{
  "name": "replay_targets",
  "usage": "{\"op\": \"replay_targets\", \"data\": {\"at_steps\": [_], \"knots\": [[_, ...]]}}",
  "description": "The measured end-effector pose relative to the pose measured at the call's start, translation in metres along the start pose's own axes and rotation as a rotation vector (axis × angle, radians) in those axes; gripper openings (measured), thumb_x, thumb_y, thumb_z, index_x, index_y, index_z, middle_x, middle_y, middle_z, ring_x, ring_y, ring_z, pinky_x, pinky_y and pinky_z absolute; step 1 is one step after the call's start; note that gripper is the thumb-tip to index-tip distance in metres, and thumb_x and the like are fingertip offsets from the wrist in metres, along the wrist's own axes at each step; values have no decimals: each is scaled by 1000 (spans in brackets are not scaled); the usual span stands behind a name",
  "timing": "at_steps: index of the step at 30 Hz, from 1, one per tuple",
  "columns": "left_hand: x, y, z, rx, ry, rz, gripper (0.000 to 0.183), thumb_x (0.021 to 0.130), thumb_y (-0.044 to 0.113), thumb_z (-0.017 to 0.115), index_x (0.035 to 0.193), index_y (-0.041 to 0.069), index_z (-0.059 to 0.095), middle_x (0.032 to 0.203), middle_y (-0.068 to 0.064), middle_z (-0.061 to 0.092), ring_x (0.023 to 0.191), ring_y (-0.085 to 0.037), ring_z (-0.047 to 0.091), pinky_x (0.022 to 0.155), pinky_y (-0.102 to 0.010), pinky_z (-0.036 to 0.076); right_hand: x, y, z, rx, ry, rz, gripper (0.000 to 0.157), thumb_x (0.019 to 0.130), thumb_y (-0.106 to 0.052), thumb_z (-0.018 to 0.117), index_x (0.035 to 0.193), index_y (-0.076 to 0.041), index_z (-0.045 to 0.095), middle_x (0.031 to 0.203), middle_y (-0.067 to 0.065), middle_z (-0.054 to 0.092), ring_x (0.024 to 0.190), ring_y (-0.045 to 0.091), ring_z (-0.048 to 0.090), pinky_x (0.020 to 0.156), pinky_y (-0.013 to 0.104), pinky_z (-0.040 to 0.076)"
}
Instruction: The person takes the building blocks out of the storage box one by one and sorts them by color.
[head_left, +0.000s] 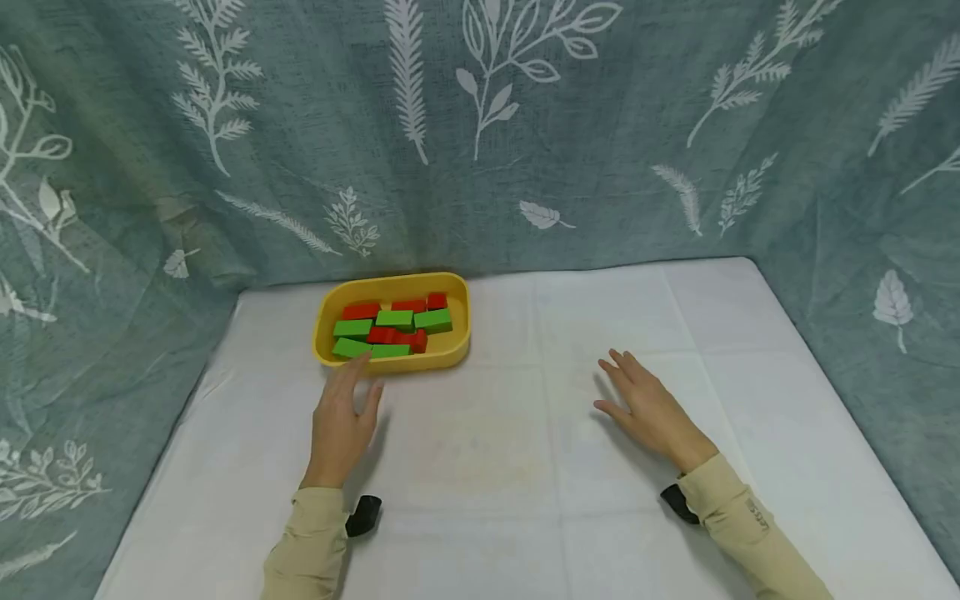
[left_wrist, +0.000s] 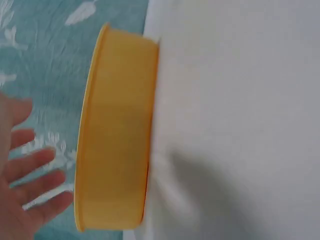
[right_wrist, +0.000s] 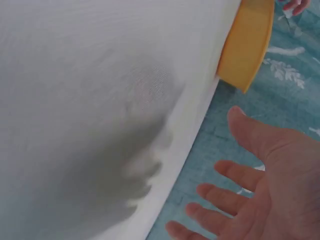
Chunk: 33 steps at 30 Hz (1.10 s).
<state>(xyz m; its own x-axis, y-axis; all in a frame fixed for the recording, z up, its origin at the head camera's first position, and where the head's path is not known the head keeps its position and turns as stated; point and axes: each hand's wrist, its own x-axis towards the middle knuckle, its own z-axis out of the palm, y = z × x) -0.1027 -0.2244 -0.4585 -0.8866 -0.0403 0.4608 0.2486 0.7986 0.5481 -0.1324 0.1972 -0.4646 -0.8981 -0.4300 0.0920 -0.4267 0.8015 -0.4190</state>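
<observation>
A yellow tray (head_left: pixel 459 346) with rounded corners stands at the back left of the white table. Several green blocks (head_left: pixel 394 319) and red blocks (head_left: pixel 362 311) lie inside it. My left hand (head_left: pixel 341 429) hovers at the tray's front left, fingers extended and holding nothing. The left wrist view shows its spread fingers (left_wrist: pixel 37 182) beside the tray's side wall (left_wrist: pixel 117 130). Over the right half of the table, my right hand (head_left: pixel 651 408) hangs with fingers spread and nothing in them. In the right wrist view, its fingers (right_wrist: pixel 230 195) are apart from the tray (right_wrist: pixel 247 45).
A white cloth (head_left: pixel 480 467) covers the table. Behind and at both sides hangs a blue-green curtain (head_left: pixel 315 125) with white leaf prints. A black wrist device (head_left: pixel 363 516) sits at the left cuff, another black device (head_left: pixel 679 503) at the right cuff.
</observation>
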Motion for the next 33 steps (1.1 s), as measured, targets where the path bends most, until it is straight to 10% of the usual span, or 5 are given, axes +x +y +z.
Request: {"op": "replay_targets", "data": {"at_steps": [12, 22, 33], "knots": [[33, -40, -21, -428, 42, -596, 66, 104, 23, 48, 157, 5, 13, 158, -21, 23, 142, -38, 27, 115, -50, 32, 27, -28, -9, 7, 171, -197, 53, 88, -17, 75, 134, 0, 55, 135, 20, 54, 122, 36, 54, 96, 47, 52], [26, -52, -17, -603, -15, -724, 63, 104, 14, 46, 157, 5, 12, 155, -22, 28, 134, -30, 41, 88, -11, 48, 95, -83, 3, 183, 124, -304, 41, 89, -11, 72, 127, -2, 61, 130, 13, 61, 120, 28, 58, 96, 39, 53], [35, -52, -20, -692, 36, -753, 63, 103, 12, 50, 157, 6, 17, 154, -22, 32, 134, -28, 41, 98, -22, 50, 196, -144, 39, 111, -61, -328, 34, 89, -7, 71, 123, -2, 66, 120, 12, 67, 111, 28, 62, 101, 42, 49]]}}
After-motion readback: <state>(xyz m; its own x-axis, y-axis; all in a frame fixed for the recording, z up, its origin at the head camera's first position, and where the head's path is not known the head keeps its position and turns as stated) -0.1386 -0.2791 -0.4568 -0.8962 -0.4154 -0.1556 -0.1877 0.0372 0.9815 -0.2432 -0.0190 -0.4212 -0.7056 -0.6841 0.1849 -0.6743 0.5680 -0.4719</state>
